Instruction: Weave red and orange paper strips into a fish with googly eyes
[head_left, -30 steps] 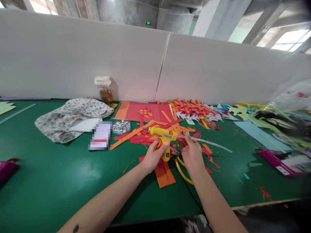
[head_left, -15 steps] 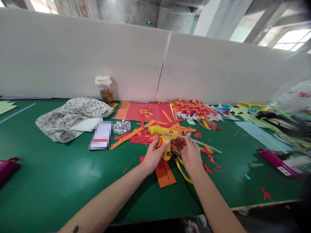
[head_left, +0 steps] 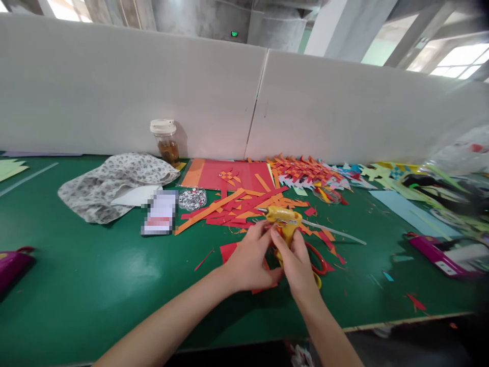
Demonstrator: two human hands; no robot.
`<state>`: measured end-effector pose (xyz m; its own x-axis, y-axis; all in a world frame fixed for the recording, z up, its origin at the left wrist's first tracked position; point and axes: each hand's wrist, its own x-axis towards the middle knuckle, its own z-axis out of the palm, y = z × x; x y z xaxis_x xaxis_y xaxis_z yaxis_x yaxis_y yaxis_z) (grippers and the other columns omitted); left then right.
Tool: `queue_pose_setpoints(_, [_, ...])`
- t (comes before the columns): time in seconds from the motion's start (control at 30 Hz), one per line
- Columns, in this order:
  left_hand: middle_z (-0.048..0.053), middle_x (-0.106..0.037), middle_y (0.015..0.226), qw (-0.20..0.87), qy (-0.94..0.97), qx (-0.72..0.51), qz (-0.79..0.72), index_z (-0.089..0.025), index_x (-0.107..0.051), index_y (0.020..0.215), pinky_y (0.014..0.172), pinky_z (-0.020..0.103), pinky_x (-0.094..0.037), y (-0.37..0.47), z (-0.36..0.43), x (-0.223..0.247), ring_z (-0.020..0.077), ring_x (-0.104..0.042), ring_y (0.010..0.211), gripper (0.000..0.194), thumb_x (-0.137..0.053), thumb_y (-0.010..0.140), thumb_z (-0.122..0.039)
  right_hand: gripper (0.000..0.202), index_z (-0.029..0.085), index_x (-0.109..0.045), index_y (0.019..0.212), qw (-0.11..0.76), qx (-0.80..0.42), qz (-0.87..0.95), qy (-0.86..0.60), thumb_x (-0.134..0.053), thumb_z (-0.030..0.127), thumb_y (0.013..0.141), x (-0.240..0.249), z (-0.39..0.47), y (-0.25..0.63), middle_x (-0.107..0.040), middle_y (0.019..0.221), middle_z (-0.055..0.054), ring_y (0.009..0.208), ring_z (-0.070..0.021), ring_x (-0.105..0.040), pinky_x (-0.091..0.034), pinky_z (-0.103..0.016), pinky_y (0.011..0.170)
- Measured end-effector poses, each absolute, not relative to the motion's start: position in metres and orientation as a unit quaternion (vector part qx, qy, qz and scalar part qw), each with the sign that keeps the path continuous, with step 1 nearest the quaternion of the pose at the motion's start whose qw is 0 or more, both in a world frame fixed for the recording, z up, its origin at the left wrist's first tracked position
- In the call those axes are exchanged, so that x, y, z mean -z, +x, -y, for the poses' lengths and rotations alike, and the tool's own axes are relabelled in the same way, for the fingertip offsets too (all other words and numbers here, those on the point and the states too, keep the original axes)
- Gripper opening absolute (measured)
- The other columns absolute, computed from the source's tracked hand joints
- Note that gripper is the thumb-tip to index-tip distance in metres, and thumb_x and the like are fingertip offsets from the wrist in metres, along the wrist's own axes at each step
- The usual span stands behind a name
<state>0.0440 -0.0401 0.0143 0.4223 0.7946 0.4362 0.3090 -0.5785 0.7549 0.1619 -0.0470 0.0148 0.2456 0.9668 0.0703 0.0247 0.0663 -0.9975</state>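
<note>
A yellow glue gun (head_left: 283, 216) points left over the table, a clear glue stick (head_left: 336, 232) trailing from its back. My right hand (head_left: 298, 260) is closed round its handle. Close beside it is my left hand (head_left: 250, 257), fingertips near the trigger and thumb spread apart below; it holds nothing that I can see. Red and orange paper pieces (head_left: 229, 248) lie partly hidden under my left hand. Scissors with red and yellow handles (head_left: 323, 265) lie just right of my right hand.
Behind the gun are loose paper strips (head_left: 214, 210), a bag of googly eyes (head_left: 192, 199) and woven paper fish (head_left: 305, 171). Further left are a phone (head_left: 160, 213), a patterned cloth (head_left: 99, 186) and a lidded cup (head_left: 165, 142). A purple case (head_left: 431, 255) is at the right.
The glue gun has moved right and slightly down, passing from my left hand's hold into my right hand. My left hand has slid off the handle and its thumb now points lower.
</note>
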Motion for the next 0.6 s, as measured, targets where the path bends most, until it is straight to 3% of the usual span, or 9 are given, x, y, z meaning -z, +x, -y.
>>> queue_pose_setpoints(0.03, [0.013, -0.043, 0.131, 0.272, 0.825, -0.361, -0.34, -0.017, -0.046, 0.127, 0.099, 0.04, -0.039, 0.034, 0.04, -0.018, 0.0281, -0.043, 0.116, 0.071, -0.072, 0.062, -0.027, 0.042, 0.023, -0.052, 0.103, 0.57, -0.389, 0.463, -0.556, -0.065, 0.045, 0.07, -0.016, 0.045, 0.168, -0.062, 0.105, -0.004, 0.098, -0.021, -0.058, -0.046, -0.036, 0.085])
queue_pose_setpoints(0.17, [0.005, -0.058, 0.114, 0.204, 0.874, -0.215, -0.386, -0.024, -0.06, 0.107, 0.088, 0.037, -0.045, -0.022, 0.034, -0.021, 0.0236, -0.054, 0.104, 0.032, -0.062, 0.075, -0.03, 0.038, 0.021, -0.052, 0.091, 0.532, -0.276, 0.5, -0.625, -0.067, 0.046, 0.067, -0.018, 0.047, 0.195, -0.059, 0.079, 0.0, 0.068, -0.0151, -0.056, -0.046, -0.028, 0.062])
queue_pose_setpoints(0.23, [0.004, -0.059, 0.107, 0.203, 0.869, -0.171, -0.417, -0.024, -0.061, 0.104, 0.084, 0.038, -0.046, -0.047, 0.032, -0.017, 0.0235, -0.055, 0.1, 0.033, -0.065, 0.073, -0.036, 0.04, 0.02, -0.051, 0.085, 0.496, -0.216, 0.516, -0.664, -0.071, 0.045, 0.062, -0.014, 0.054, 0.204, -0.055, 0.069, 0.002, 0.059, -0.0133, -0.052, -0.042, -0.026, 0.055])
queue_pose_setpoints(0.4, [0.003, -0.058, 0.105, 0.256, 0.85, -0.173, -0.427, -0.028, -0.06, 0.106, 0.08, 0.032, -0.046, -0.068, 0.032, -0.004, 0.0207, -0.055, 0.098, 0.042, -0.065, 0.071, -0.05, 0.038, 0.021, -0.048, 0.077, 0.4, -0.164, 0.547, -0.717, -0.067, 0.051, 0.063, -0.002, 0.071, 0.207, -0.053, 0.061, 0.003, 0.053, -0.0139, -0.05, -0.039, -0.024, 0.049])
queue_pose_setpoints(0.6, [0.001, -0.06, 0.097, 0.227, 0.865, -0.166, -0.415, -0.028, -0.064, 0.099, 0.074, 0.027, -0.045, -0.059, 0.032, -0.002, 0.0159, -0.058, 0.088, 0.024, -0.056, 0.082, -0.043, 0.038, 0.022, -0.046, 0.074, 0.377, -0.111, 0.558, -0.731, -0.062, 0.055, 0.065, 0.003, 0.074, 0.205, -0.052, 0.056, 0.004, 0.048, -0.0143, -0.051, -0.039, -0.024, 0.047])
